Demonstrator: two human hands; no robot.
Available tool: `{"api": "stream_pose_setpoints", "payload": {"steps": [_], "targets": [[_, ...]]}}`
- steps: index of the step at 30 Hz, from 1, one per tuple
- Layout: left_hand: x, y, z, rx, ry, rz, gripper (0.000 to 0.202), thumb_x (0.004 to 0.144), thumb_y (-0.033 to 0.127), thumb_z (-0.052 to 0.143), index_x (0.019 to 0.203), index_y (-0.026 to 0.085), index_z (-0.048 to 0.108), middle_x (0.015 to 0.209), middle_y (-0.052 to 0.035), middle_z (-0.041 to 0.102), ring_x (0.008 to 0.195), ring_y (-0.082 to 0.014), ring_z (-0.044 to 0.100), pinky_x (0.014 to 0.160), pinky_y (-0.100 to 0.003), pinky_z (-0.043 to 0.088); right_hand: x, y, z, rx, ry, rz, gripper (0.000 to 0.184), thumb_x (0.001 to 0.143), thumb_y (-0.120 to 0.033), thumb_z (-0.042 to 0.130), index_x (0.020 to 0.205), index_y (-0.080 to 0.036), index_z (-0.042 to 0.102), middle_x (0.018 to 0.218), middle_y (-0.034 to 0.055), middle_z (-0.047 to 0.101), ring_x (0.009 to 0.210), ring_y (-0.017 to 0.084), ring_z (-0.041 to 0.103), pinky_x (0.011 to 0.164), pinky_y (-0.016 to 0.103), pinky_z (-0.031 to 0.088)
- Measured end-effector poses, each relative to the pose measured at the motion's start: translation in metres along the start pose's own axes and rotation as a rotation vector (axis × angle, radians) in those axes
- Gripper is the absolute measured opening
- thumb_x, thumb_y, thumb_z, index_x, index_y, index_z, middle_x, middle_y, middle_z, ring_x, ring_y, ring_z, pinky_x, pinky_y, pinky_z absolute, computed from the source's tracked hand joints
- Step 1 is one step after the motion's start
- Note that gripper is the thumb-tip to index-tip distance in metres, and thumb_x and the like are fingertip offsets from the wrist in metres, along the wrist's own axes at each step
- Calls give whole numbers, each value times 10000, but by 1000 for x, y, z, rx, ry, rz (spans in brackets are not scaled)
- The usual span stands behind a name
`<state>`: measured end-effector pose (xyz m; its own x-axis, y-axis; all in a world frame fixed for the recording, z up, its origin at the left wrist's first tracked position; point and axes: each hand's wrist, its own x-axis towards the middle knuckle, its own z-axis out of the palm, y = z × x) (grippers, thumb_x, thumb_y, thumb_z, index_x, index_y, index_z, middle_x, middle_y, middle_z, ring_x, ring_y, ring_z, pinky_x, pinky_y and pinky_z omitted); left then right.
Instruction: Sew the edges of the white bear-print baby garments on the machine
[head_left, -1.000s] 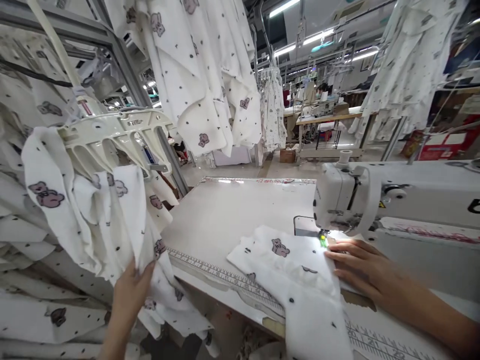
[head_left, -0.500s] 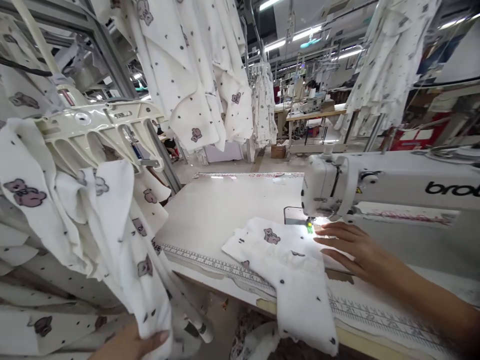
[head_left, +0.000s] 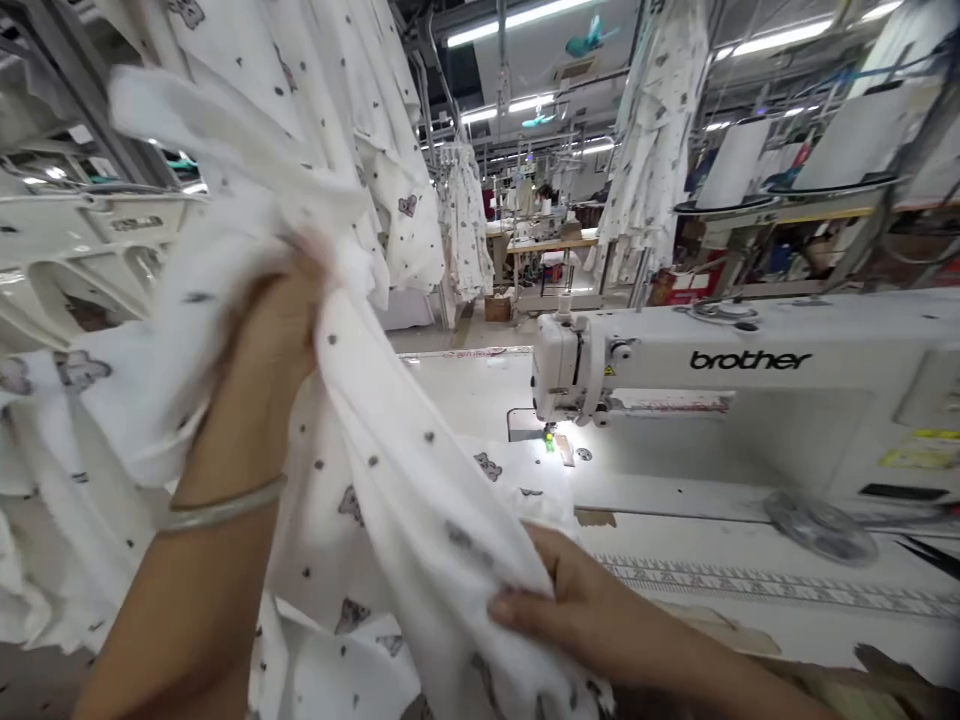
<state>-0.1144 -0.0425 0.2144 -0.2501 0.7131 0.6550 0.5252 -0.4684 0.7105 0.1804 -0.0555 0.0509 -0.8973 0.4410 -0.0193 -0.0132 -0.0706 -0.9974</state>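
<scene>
White cloth with a bear-and-dot print [head_left: 420, 440] is stretched between my two hands in front of the sewing machine. My left hand [head_left: 289, 290], raised and blurred, grips its upper part; folds hide most of the fingers. Lower down, my right hand [head_left: 559, 600] pinches the same cloth, thumb on top. Behind it a smaller printed piece [head_left: 517, 470] lies on the machine bed by the lit presser foot [head_left: 550, 440]. A small tan tab [head_left: 565, 450] sits just right of the foot.
The white brother sewing machine [head_left: 750, 360] fills the right side. A ruler strip [head_left: 750, 580] runs along the table. Dark scissors [head_left: 930, 555] lie at the right edge. Printed pieces [head_left: 405, 150] hang behind, and a cream hanger clamp [head_left: 67, 240] stands at left.
My left hand has lifted cloth from the lower left up to the upper middle. My right hand has left the presser foot and now grips the cloth. The view has swung right.
</scene>
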Motion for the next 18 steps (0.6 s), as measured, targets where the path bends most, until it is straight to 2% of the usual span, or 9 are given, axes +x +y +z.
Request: {"api": "stream_pose_setpoints", "payload": {"steps": [3,6,7,8,10,11,13,16,18], "targets": [[-10,-31,35,55,-255,-137,762,843,581,642,1368,60,456,1490,-156,424,1417,-333,309,1171,-559,213,9,-5,-14,316,215,58,632,744,-389,771,1307,-243,524,1048,35,665,797,175,641,679,256,519],[-62,-55,72,99,-537,-191,955,571,504,882,1397,220,496,1580,-96,279,1468,-413,111,1153,-638,126,19,-10,-32,421,265,102,614,714,-366,802,1252,-206,554,944,34,682,674,148,627,598,232,495],[-80,-60,83,132,-680,-214,947,555,497,888,1390,264,508,1598,-71,225,1476,-410,52,1149,-649,86,22,-9,-36,441,264,100,611,701,-362,810,1233,-189,566,911,35,685,657,146,624,589,229,491],[-95,-63,92,131,-797,-241,866,570,495,878,1344,276,559,1583,-69,273,1472,-407,102,1149,-646,96,24,-8,-39,464,262,87,611,693,-362,815,1222,-176,572,890,37,687,648,145,623,587,228,490],[-115,-67,104,92,-900,-304,552,705,504,779,1186,256,673,1425,-82,530,1359,-364,415,1135,-571,262,28,-5,-41,530,246,44,617,697,-374,814,1224,-166,569,905,48,691,670,152,634,619,243,507],[-119,-68,106,65,-895,-327,418,770,496,716,1097,237,709,1287,-76,643,1223,-324,562,1085,-510,373,29,-2,-38,571,246,8,627,705,-383,810,1238,-171,557,939,56,692,709,162,647,655,256,520],[-117,-68,102,53,-813,-349,325,845,477,617,970,199,730,1039,-54,738,944,-252,685,900,-392,523,30,3,-28,664,280,-87,672,722,-401,804,1294,-211,506,1049,60,680,834,184,664,751,290,536],[-100,-65,89,120,-604,-344,362,838,499,595,892,157,701,869,-48,735,747,-214,671,666,-303,539,34,14,0,735,292,-171,760,690,-410,839,1329,-242,463,1160,61,650,984,211,648,868,338,525],[-85,-60,84,184,-449,-314,393,820,529,590,865,149,682,821,-42,717,705,-200,644,612,-277,511,39,27,24,724,210,-148,801,610,-385,890,1290,-199,509,1129,77,663,998,232,646,911,368,510]]}}
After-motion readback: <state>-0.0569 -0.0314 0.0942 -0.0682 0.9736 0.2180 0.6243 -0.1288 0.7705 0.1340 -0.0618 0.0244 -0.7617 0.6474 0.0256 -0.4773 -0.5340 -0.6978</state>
